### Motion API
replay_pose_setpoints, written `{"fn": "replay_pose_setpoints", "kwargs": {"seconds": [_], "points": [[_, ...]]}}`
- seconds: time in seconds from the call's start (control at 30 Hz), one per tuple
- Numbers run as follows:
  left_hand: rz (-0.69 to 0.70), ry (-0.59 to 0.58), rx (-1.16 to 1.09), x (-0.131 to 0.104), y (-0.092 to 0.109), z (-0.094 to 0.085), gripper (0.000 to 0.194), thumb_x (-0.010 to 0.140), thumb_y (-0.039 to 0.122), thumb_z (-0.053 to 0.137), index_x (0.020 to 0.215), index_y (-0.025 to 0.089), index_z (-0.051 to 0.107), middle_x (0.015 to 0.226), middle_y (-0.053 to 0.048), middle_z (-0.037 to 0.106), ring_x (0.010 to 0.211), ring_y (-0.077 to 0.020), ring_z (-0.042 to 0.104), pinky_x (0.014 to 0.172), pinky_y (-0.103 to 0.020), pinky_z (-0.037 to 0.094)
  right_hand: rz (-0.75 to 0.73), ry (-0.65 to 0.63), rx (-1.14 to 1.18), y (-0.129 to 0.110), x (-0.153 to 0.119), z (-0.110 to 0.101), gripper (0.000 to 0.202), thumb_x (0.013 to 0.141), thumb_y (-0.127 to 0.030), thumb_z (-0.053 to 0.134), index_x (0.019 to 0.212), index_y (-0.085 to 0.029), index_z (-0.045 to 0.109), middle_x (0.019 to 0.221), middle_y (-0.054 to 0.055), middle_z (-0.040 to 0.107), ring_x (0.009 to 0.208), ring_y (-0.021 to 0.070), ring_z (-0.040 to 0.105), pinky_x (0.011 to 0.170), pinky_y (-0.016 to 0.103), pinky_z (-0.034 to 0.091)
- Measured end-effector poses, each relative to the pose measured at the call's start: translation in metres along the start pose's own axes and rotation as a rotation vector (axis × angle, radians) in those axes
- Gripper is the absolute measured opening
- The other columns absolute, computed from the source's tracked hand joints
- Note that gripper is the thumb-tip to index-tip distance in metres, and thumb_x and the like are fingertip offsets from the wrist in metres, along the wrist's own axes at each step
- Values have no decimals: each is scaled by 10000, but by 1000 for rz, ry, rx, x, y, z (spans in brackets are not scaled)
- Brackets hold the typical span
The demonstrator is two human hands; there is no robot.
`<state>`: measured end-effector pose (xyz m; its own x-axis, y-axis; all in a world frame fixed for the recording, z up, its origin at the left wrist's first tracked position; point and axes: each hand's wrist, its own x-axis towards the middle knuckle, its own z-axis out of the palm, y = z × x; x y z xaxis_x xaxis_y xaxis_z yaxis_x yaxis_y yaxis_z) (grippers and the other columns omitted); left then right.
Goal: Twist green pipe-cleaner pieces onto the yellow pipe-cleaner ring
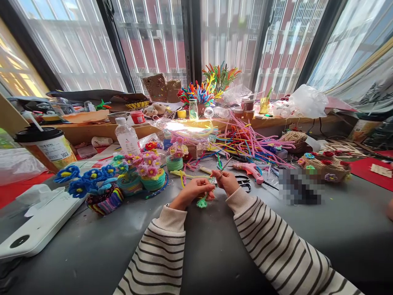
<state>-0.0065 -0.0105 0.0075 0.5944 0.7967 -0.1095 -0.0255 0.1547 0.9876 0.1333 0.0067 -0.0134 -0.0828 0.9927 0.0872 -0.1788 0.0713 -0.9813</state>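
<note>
My left hand is closed in a pinch, holding a small green fuzzy flower that hangs below its fingers. Close beside it, my right hand has its fingers wrapped round a thin dark rod that points up and to the right. What lies between the fingertips of the two hands is too small to make out. Black-handled scissors lie just right of my right hand, and a pink glue gun rests behind them.
Potted fuzzy flowers in blue and pink stand at left, near a water bottle, a lidded cup and a white device. Loose pipe cleaners pile up behind. A twine-wrapped basket sits at right.
</note>
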Motion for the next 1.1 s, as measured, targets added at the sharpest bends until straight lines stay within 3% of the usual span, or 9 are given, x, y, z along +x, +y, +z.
{"fn": "replay_pose_setpoints", "kwargs": {"seconds": [0.27, 0.47, 0.83, 1.0, 1.1], "points": [[-6, 6, -12, -1, 1, 2, 236, 644, 360, 559, 644, 128, 517, 596, -13, 578, 507, -77, 533, 411, -157, 306, 2, -11, -35, 1, -1, 1, 387, 557, -517, 552, 591, -131, 551, 309, -96, 233, 315, 26, 187, 353, 202, 112], [10, 9, 8, 2, 0, 0, 259, 611, 359, 591, 589, 123, 487, 525, 17, 540, 409, -46, 465, 376, -160, 245, 7, 90, 136, -3, 2, -3, 375, 519, -493, 595, 580, -124, 553, 322, -103, 211, 308, 12, 147, 349, 198, 73], [-3, 24, -22, 4, -4, 0, 253, 621, 365, 579, 616, 125, 497, 527, 22, 537, 427, -46, 476, 390, -154, 248, 44, 202, 260, -7, 3, -9, 355, 497, -453, 635, 613, -126, 558, 327, -116, 178, 304, 5, 103, 336, 194, 33], [27, 41, -34, 4, -4, -1, 261, 620, 372, 579, 615, 122, 503, 532, 18, 532, 436, -43, 464, 406, -158, 259, 46, 255, 239, -9, 6, -19, 389, 490, -488, 624, 625, -131, 553, 343, -113, 190, 302, 9, 116, 326, 191, 44], [75, 105, -78, 5, -4, -2, 252, 634, 367, 569, 631, 124, 506, 539, 20, 525, 460, -40, 460, 443, -158, 288, 60, 197, 139, -7, 7, -21, 428, 504, -537, 592, 614, -125, 557, 345, -103, 223, 293, 7, 145, 322, 185, 63]]}}
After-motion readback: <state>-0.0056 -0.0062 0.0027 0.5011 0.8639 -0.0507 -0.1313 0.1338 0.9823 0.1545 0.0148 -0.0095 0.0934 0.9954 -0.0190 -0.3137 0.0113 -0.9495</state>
